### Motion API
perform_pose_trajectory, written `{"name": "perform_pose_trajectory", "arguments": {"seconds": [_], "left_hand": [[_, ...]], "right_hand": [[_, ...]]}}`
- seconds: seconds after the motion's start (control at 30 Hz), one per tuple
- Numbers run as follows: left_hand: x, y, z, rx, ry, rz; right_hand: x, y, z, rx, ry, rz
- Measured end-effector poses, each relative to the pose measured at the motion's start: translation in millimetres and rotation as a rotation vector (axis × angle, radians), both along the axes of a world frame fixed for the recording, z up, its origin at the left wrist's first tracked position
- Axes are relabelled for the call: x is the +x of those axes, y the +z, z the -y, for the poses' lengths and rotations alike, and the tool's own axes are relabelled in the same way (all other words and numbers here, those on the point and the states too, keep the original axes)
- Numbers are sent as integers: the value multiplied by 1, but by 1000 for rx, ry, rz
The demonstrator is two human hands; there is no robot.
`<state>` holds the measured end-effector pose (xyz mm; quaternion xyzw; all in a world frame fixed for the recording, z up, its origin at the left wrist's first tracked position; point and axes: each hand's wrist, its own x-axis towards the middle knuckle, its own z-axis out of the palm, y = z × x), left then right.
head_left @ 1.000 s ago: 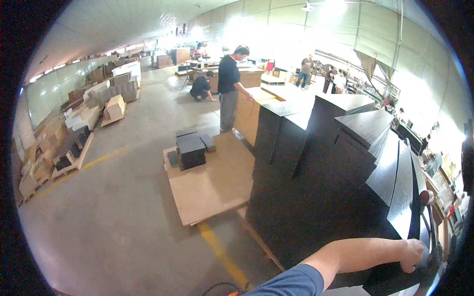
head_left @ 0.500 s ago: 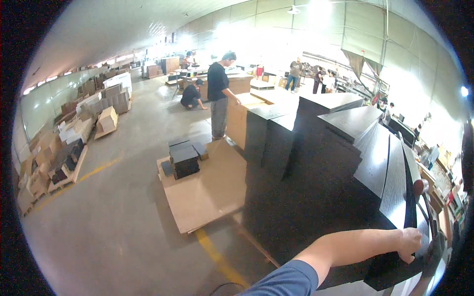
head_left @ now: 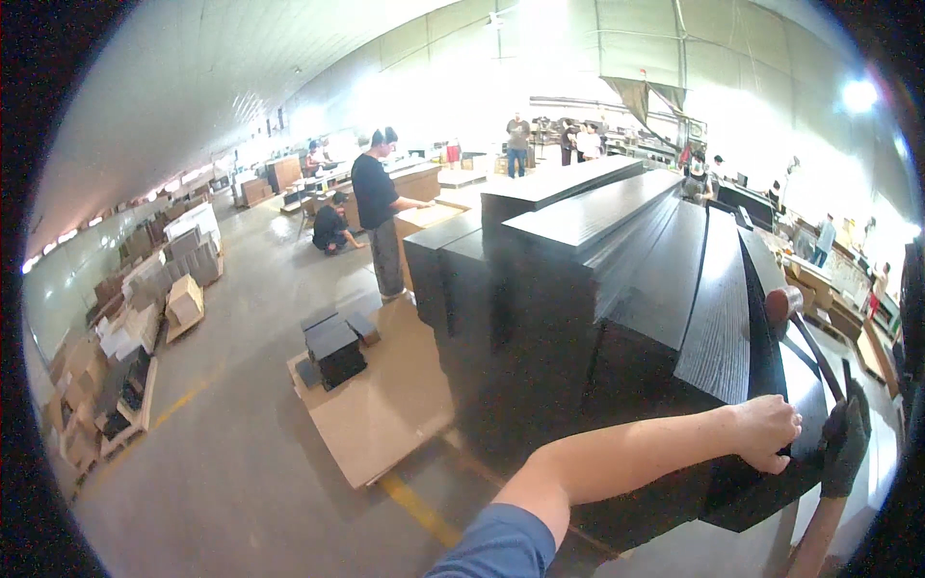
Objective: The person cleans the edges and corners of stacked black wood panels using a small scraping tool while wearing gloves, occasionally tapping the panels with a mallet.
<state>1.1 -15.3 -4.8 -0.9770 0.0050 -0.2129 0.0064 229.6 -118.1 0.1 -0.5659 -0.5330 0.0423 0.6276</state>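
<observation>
In the head view, the left hand [head_left: 766, 429], bare below a blue sleeve [head_left: 501, 544], reaches across to the right and sits at the edge of the black boards [head_left: 713, 332], its fingers curled inward and its thumb pointing down; whether they grip a board or only rest on it, I cannot tell. The right hand [head_left: 845, 441], in a dark glove, is just beside it near the right rim, where the picture is bent and dim; its fingers seem closed round the handle of a mallet [head_left: 783, 304], whose reddish-brown head is raised above the boards. The boards stand in a long row, fanned out and leaning at the right end, with two flat panels [head_left: 593, 207] lying on top farther along. Left of the row, a brown sheet [head_left: 395, 414] on the floor bears a small stack of black blocks [head_left: 335, 352]. Beyond it one person [head_left: 374, 193] stands and another [head_left: 330, 227] crouches.
</observation>
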Motion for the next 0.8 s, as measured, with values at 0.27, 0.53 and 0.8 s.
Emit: {"name": "perform_pose_trajectory", "arguments": {"seconds": [0.27,0.53,0.8], "left_hand": [[-6,2,5,9,-37,21],[-9,9,-1,-49,-77,39],[8,50,-20,31,-96,-167]], "right_hand": [[-29,3,7,359,55,-382],[-14,-19,17,464,193,-460],[-72,-51,80,17,-170,1049]]}}
